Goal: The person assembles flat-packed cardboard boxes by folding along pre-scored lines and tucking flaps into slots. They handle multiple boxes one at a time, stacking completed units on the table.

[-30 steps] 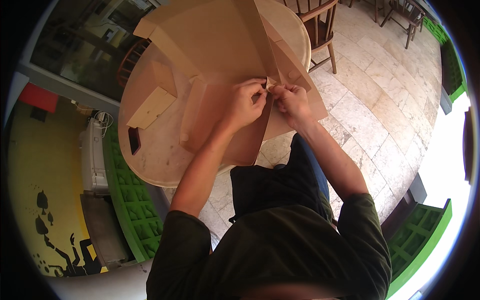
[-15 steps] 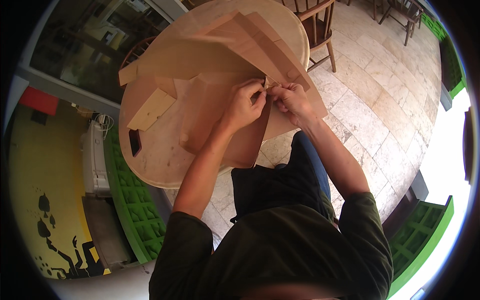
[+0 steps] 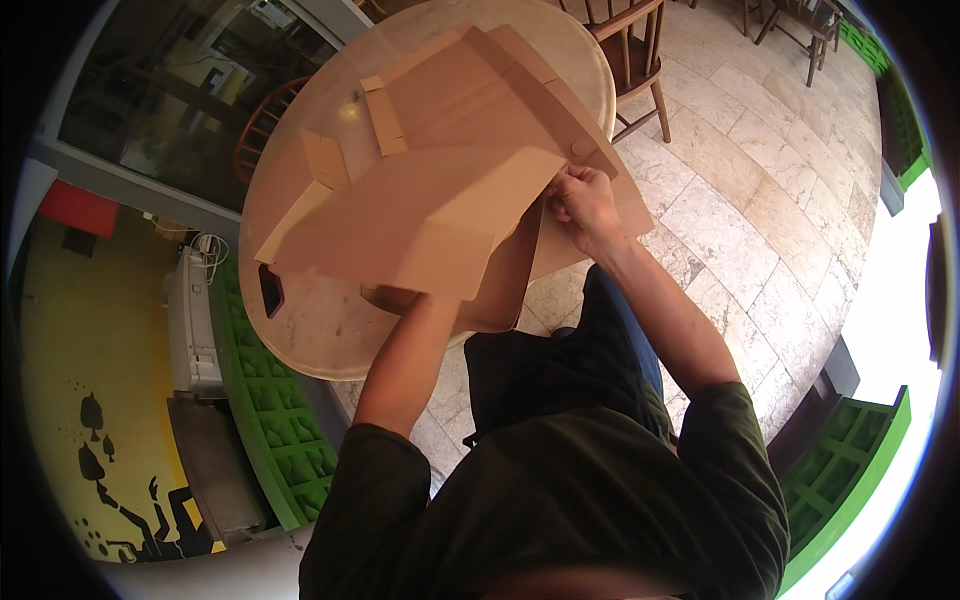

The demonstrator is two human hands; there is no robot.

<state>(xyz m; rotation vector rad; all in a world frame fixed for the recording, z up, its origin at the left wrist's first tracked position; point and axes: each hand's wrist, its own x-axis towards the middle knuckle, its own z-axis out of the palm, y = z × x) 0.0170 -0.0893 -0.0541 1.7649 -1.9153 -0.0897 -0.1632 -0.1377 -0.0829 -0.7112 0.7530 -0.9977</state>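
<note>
The brown, part-folded cardboard box [image 3: 375, 225] overhangs the round beige table's [image 3: 325, 315] near-right edge. The right hand [image 3: 584, 202] pinches its corner narrowly; the left hand, hidden under the raised panel [image 3: 470, 215], I cannot judge. Best keep that corner pinched, easing the panel without creasing.

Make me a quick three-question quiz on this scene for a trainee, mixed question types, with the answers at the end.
1. Which of the person's hands shows by the corner of the raised cardboard panel?
2. True or false: the left hand is in plain view.
3. The table is: (a) square, (b) round, (c) triangular.

Key:
1. The right hand.
2. False; the raised cardboard panel hides it.
3. (b)
</note>
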